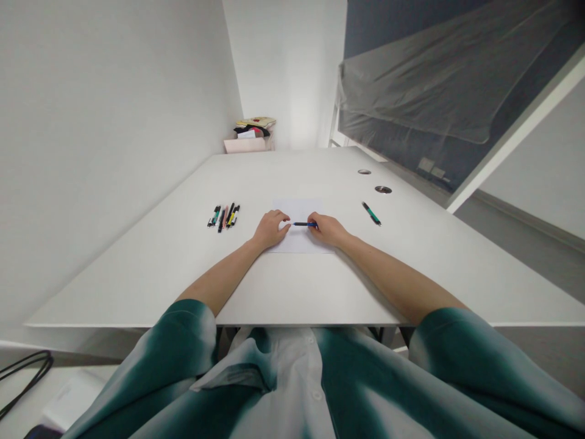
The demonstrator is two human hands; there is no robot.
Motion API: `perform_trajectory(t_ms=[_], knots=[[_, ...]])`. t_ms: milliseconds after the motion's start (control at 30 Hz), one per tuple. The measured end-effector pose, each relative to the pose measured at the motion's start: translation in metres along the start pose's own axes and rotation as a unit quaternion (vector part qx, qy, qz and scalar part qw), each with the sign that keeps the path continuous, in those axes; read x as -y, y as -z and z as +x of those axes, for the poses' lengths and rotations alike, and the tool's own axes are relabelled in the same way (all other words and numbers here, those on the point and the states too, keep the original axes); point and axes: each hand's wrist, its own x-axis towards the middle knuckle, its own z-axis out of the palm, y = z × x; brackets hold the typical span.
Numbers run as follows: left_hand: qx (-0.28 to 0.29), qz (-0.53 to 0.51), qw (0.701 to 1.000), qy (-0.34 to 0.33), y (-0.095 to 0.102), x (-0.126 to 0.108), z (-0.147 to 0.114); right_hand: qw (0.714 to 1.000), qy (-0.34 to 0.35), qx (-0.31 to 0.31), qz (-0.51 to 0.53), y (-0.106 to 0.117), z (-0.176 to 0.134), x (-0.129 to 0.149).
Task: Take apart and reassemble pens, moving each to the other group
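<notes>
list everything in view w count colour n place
held pen: 1, black and blue, over paper
paper: 1, white, under hands
pens: several, mixed colours, table's left
lone pen: 1, green-black, table's right
table: 1, white, centre
round fittings: 2, silvery, table's far right
box: 1, pale pink, far end, filled
walls: 2, white, left and far
plastic sheet: 1, translucent, upper right
panel: 1, dark, behind sheet
cables: count unclear, black, lower left
object: 1, white, lower left
shirt: 1, green and white, bottom
left hand: 1, bare, on paper
right hand: 1, bare, holding pen

No text, labels, brands, numbers or signs legible; blue-black pen (304,224) too small to read.
</notes>
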Motion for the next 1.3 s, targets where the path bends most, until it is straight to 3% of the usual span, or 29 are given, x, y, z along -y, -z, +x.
perform_trajectory(t_ms=[400, 933, 1300], knots=[[0.021, 0.016, 0.999, -0.025, 0.0, -0.004, 0.0, 1.0, 0.01, 0.001, -0.002, 0.001, 0.0, 0.004], [0.018, 0.019, 1.0, 0.004, 0.003, 0.005, 0.0, 1.0, 0.008, -0.017, -0.012, 0.003, 0.0, -0.006], [0.001, 0.021, 0.999, 0.028, 0.001, 0.013, 0.002, 0.997, -0.057, -0.045, -0.014, 0.006, 0.002, -0.025]])
